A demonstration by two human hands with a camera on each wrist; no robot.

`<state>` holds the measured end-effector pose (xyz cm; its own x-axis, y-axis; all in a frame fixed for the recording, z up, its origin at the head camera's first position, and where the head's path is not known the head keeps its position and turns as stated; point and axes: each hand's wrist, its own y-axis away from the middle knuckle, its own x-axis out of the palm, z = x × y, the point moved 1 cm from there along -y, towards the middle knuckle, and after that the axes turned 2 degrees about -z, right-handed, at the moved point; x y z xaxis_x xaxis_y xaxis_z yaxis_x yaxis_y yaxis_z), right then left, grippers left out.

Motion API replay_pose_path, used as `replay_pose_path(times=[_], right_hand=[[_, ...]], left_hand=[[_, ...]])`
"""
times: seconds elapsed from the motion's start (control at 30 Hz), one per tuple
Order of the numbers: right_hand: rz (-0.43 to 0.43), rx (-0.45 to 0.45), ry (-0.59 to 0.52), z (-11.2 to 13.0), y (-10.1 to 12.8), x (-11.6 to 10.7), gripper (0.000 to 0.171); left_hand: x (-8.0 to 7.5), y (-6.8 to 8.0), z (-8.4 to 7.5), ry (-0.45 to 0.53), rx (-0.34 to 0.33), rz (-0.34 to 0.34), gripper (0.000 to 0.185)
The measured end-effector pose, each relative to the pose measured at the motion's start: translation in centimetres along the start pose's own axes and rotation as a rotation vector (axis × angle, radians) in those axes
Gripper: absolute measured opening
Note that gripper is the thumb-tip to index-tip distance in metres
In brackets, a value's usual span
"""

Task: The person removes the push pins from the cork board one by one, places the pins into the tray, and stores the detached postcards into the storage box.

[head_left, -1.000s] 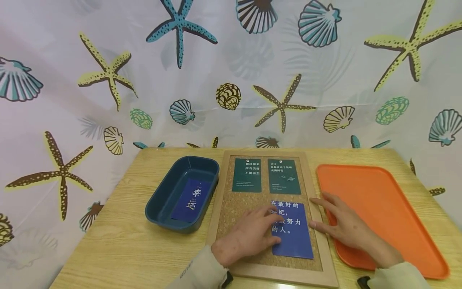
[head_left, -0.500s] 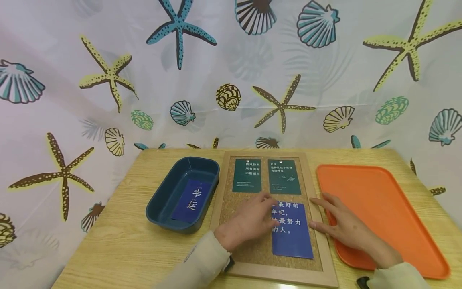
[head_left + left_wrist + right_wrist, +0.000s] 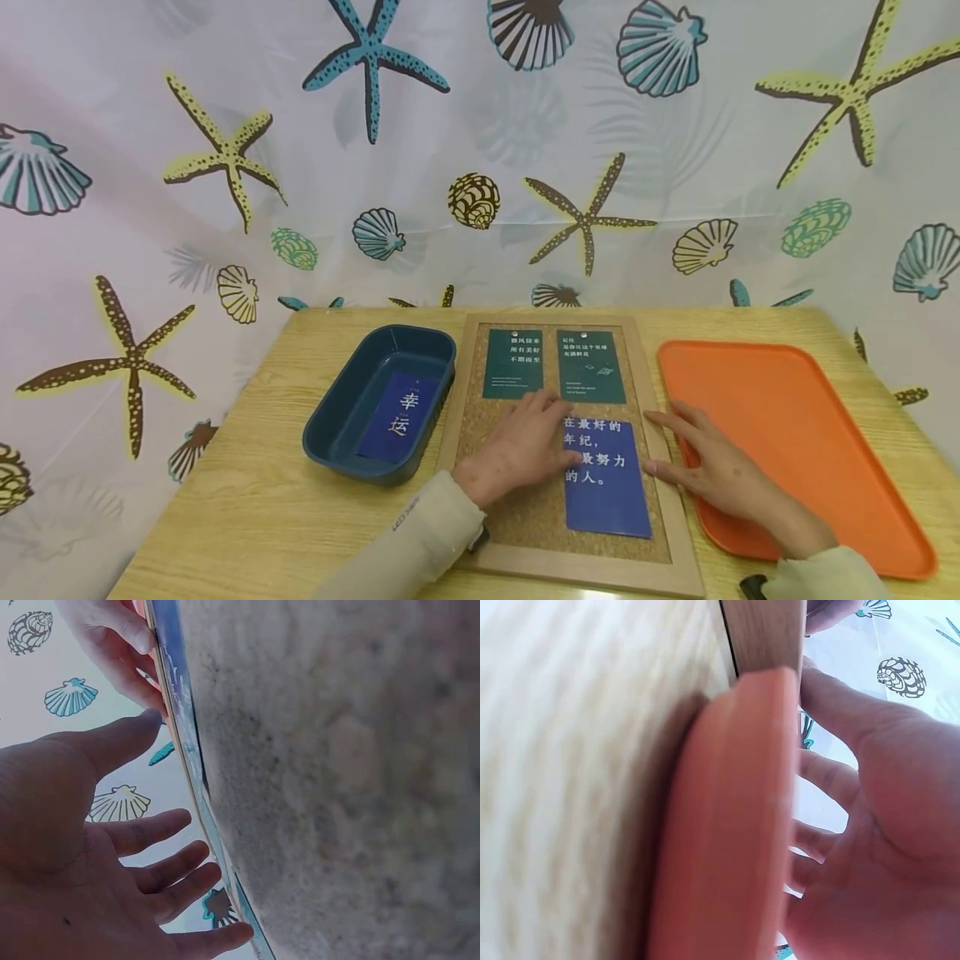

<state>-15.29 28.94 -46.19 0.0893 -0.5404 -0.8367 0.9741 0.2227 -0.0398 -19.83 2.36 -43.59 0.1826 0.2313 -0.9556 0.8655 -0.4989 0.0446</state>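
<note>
A cork board (image 3: 517, 537) with a wooden frame lies flat on the table. Two dark green cards, a left one (image 3: 515, 364) and a right one (image 3: 591, 375), are fixed near its top by white pins. Below them a blue card (image 3: 609, 500) with white characters rests on the cork. My left hand (image 3: 521, 446) is over the board at the blue card's left edge; its fingers (image 3: 169, 874) are spread and hold nothing. With fingertips at the frame's right side, my right hand (image 3: 712, 467) spans the edge between board and orange tray, fingers relaxed.
To the left stands a dark blue bin (image 3: 318, 425) with another blue card (image 3: 399, 417) inside. An orange tray (image 3: 780, 417) lies at the right, under my right hand. A patterned curtain (image 3: 480, 100) hangs behind the wooden table (image 3: 247, 508).
My left hand has drawn back from over the blue card, a little up and to the left, uncovering more of its characters. My right hand and the cards stay where they were.
</note>
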Motion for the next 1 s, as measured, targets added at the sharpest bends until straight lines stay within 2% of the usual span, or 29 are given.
replay_pose_path(times=[0.27, 0.6, 1.0], right_hand=[[0.007, 0.009, -0.003, 0.00, 0.10, -0.02, 0.077], [0.013, 0.024, -0.009, -0.06, 0.17, 0.07, 0.078], [-0.014, -0.007, -0.012, 0.03, 0.03, -0.09, 0.076]], left_hand=[[0.36, -0.32, 0.49, 0.063, 0.009, 0.004, 0.066], [0.89, -0.84, 0.24, -0.002, -0.024, 0.050, 0.080], [0.74, -0.96, 0.06, -0.010, -0.022, 0.034, 0.074]])
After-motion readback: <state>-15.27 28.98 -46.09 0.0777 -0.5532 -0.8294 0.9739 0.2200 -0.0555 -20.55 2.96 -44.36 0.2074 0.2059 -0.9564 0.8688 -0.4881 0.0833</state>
